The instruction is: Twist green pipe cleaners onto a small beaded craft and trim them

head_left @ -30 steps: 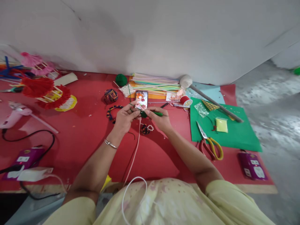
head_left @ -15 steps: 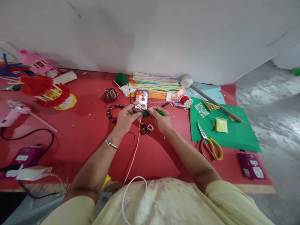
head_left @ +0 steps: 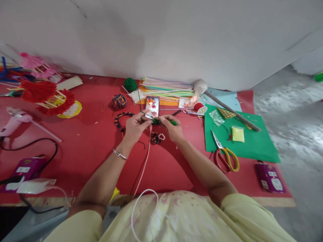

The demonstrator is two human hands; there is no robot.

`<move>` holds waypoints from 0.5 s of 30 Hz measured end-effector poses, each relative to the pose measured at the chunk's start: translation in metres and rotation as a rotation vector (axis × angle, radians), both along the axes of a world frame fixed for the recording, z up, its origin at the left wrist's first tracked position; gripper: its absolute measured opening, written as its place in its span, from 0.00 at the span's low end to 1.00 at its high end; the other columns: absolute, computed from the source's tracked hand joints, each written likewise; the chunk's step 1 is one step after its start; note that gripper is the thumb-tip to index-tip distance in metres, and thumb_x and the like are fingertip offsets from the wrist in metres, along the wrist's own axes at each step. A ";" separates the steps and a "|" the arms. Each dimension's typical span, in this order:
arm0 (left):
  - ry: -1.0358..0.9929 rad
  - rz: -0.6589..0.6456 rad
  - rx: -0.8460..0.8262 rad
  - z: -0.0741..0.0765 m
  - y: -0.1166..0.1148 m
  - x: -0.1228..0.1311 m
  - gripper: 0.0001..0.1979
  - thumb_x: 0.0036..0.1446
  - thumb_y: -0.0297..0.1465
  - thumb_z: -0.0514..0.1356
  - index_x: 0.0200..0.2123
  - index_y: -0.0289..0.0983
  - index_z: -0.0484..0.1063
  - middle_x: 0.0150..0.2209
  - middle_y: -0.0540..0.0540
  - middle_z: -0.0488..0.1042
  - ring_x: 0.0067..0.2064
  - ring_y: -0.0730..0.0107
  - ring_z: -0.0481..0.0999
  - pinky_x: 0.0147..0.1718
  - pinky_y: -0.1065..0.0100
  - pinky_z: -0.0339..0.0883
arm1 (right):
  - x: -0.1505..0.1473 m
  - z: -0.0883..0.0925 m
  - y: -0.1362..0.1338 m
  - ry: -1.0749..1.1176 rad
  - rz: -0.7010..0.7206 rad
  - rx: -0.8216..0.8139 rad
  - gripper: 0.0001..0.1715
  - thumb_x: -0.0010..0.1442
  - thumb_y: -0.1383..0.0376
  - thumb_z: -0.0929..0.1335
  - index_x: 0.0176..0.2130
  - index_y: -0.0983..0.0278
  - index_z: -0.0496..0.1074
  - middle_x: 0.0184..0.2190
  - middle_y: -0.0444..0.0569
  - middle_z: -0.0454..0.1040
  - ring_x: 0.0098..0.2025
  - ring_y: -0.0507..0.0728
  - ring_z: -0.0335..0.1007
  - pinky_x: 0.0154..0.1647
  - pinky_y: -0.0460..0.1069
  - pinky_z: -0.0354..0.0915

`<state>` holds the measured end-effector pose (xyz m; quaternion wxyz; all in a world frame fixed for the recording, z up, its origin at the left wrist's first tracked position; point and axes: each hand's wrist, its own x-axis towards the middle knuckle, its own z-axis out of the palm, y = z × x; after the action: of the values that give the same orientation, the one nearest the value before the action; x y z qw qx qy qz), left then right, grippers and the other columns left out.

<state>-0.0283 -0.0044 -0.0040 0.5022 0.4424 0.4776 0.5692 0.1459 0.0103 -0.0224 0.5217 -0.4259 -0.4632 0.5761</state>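
Observation:
My left hand (head_left: 135, 127) pinches a small dark green crochet piece (head_left: 156, 121), and a green yarn strand runs from its fingers up toward the green yarn ball (head_left: 130, 84). In my right hand (head_left: 173, 127) is a crochet hook (head_left: 173, 123) with a green handle, its tip end at the piece. Fingers partly hide the stitches. Just beyond stands a phone (head_left: 152, 107) with a lit picture, its white cable (head_left: 144, 164) running back toward me. Below the hands lies a dark multicoloured yarn piece with a pearl loop (head_left: 157, 138).
A multicoloured yarn ball (head_left: 119, 101) and braided yarn ring (head_left: 121, 121) lie left. Pipe cleaners (head_left: 169, 89) line the wall. Scissors (head_left: 225, 154) and a green sheet (head_left: 259, 144) are right. A glue gun (head_left: 16, 122) and purple power boxes (head_left: 270, 177) sit toward the sides.
The hook in my right hand has shifted slightly, with its thin far end now showing to the right of the fingers. My left hand stays nearly still.

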 end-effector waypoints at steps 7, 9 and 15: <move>0.057 0.041 0.032 -0.007 -0.001 0.000 0.25 0.47 0.31 0.72 0.51 0.38 0.80 0.28 0.52 0.76 0.27 0.76 0.71 0.30 0.73 0.68 | -0.007 0.002 -0.006 -0.103 -0.048 0.121 0.17 0.59 0.50 0.73 0.37 0.61 0.79 0.33 0.44 0.78 0.33 0.52 0.71 0.40 0.48 0.70; 0.050 0.038 0.035 -0.009 0.000 0.000 0.26 0.47 0.31 0.72 0.52 0.39 0.80 0.28 0.52 0.76 0.28 0.76 0.71 0.30 0.73 0.69 | -0.007 0.001 -0.007 -0.106 -0.065 0.118 0.18 0.59 0.50 0.73 0.38 0.61 0.79 0.33 0.44 0.78 0.33 0.52 0.71 0.39 0.48 0.70; 0.045 0.059 0.037 -0.009 0.001 0.001 0.26 0.45 0.30 0.72 0.51 0.39 0.80 0.28 0.51 0.77 0.28 0.75 0.72 0.30 0.73 0.69 | -0.007 -0.002 -0.008 -0.099 -0.077 0.122 0.17 0.59 0.50 0.73 0.38 0.61 0.79 0.33 0.44 0.78 0.33 0.52 0.71 0.39 0.47 0.70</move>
<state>-0.0276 -0.0039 -0.0133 0.4659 0.4500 0.4908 0.5827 0.1387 0.0027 -0.0240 0.5449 -0.4389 -0.5060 0.5044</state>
